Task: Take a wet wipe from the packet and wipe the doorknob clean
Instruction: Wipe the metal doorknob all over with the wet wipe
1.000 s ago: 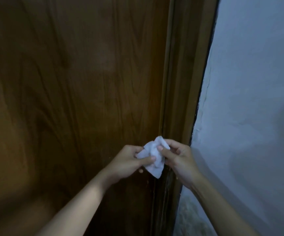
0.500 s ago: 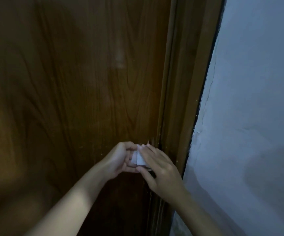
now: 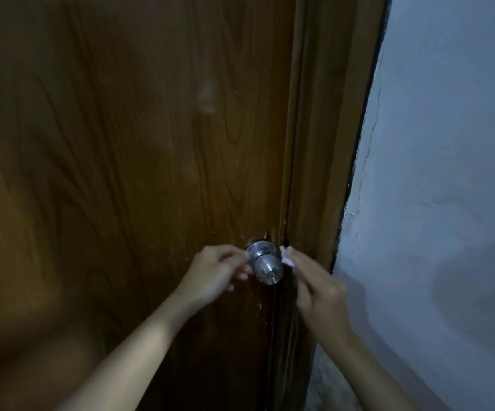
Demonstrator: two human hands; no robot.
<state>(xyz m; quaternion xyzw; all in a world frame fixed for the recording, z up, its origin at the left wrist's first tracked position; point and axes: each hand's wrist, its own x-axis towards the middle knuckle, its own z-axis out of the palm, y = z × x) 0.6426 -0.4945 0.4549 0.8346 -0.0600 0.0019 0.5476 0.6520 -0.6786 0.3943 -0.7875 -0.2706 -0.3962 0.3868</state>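
A round silver doorknob (image 3: 266, 267) sticks out of the brown wooden door (image 3: 127, 161) near its right edge. My right hand (image 3: 314, 287) is just right of the knob and pinches a white wet wipe (image 3: 288, 258), which shows as a small crumpled piece at my fingertips. My left hand (image 3: 215, 272) is on the knob's left side, fingers pinched together against the knob's base plate, where a pale sliver of the wipe shows. How the wipe runs behind the knob is hidden. The packet is out of view.
The door frame (image 3: 326, 161) runs down just right of the knob. Beyond it stands a pale blue-grey painted wall (image 3: 436, 179) with cracks along its edge. The light is dim.
My hands have parted from a bunched grip in front of the knob to either side of it. The knob, hidden before, now shows between them. The wipe is mostly out of sight.
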